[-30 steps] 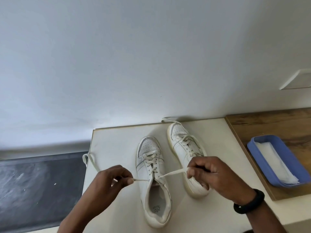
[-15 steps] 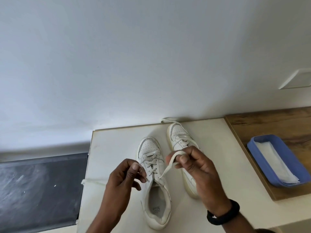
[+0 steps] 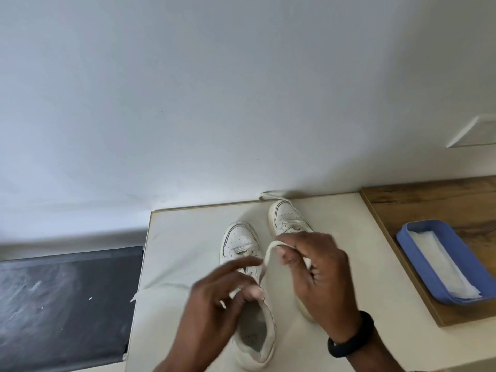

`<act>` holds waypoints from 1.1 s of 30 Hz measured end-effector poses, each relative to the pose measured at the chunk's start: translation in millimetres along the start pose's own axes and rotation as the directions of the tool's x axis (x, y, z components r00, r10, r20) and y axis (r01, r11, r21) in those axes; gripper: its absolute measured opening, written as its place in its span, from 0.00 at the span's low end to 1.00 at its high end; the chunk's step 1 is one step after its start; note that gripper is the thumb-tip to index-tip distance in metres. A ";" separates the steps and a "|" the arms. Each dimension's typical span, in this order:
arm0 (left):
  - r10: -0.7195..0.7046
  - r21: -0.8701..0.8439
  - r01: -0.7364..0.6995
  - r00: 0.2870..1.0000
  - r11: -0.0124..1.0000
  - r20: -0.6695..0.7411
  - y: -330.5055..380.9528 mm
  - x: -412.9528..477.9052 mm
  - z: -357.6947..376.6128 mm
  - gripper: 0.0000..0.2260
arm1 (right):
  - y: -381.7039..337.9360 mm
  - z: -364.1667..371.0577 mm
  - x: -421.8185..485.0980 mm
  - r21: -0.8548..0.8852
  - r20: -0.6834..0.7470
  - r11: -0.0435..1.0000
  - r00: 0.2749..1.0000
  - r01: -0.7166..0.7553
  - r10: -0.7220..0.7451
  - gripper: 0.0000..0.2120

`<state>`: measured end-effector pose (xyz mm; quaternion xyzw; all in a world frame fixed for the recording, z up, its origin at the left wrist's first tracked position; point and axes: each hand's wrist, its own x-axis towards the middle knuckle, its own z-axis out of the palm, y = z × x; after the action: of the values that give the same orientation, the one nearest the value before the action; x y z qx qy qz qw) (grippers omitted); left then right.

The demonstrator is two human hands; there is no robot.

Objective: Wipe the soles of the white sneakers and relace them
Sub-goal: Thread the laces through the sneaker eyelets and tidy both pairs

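Near sneaker point(image 3: 249, 312): laced, bow in progress. Right grip point(image 3: 316, 269) pinches a lace loop point(image 3: 269, 249) above it. Left grip point(image 3: 222, 296) is blurred, state indeterminate. Far sneaker point(image 3: 285, 217), behind it: lace trailing, apparently untied.

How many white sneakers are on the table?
2. The near sneaker lies partly under the left hand; the far sneaker stands to its right, partly behind the right hand. No others show.
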<state>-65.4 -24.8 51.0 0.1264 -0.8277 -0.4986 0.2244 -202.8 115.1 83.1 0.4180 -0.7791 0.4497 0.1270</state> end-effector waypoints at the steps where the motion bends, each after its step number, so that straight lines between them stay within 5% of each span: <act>1: 0.013 -0.008 -0.013 0.999 1.000 0.044 1.9 -1.9 7.3 0.10 | -9.4 4.8 2.4 0.141 0.048 0.989 0.998 -0.038 0.032 0.06; 4: 0.008 -0.066 -0.005 0.999 0.998 0.045 3.2 -3.3 14.5 0.13 | -30.6 16.7 2.8 0.377 0.217 0.905 0.968 -0.198 0.122 0.08; 7: -0.083 -0.110 0.073 0.992 0.991 -0.091 2.2 -0.3 7.3 0.14 | -34.2 17.6 -7.4 0.079 0.086 0.996 0.996 -0.041 0.035 0.14; 10: -0.252 -0.171 0.216 0.942 0.961 -0.223 5.5 2.0 2.0 0.10 | -39.5 11.5 -19.8 -0.166 -0.100 0.986 0.995 0.007 -0.024 0.07; 12: -0.330 -0.235 0.276 0.913 0.932 -0.239 8.1 4.1 -1.5 0.08 | -42.7 16.4 -31.1 -0.190 0.004 0.982 1.000 0.010 -0.010 0.06; 16: -0.392 -0.296 0.324 0.895 0.899 -0.213 8.8 3.9 -2.6 0.10 | -31.4 44.2 -49.0 -0.318 0.293 0.934 0.920 -0.164 0.261 0.11; 19: -0.405 -0.320 0.329 0.891 0.888 -0.206 9.4 3.8 -3.1 0.12 | -24.1 58.0 -53.1 -0.271 0.307 0.926 0.888 -0.263 0.342 0.12; 25: -0.499 -0.427 0.382 0.842 0.819 -0.205 4.2 4.5 -2.4 0.16 | -18.8 61.4 -50.2 -0.272 0.240 0.936 0.927 -0.222 0.289 0.07; 30: -0.647 -0.542 0.492 0.751 0.682 -0.133 -6.1 5.3 -4.0 0.17 | -21.1 54.7 -43.4 0.047 0.209 0.941 0.925 -0.334 0.318 0.06; 33: -0.655 -0.402 0.594 0.755 0.697 -0.021 -17.5 3.7 -9.2 0.12 | -30.0 39.6 -28.3 0.467 0.329 0.711 0.850 -0.526 0.413 0.07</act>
<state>-64.3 -41.7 40.1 0.3959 -0.6039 -0.6799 0.1276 -155.2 90.9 62.4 0.2664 -0.7088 0.6237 -0.1941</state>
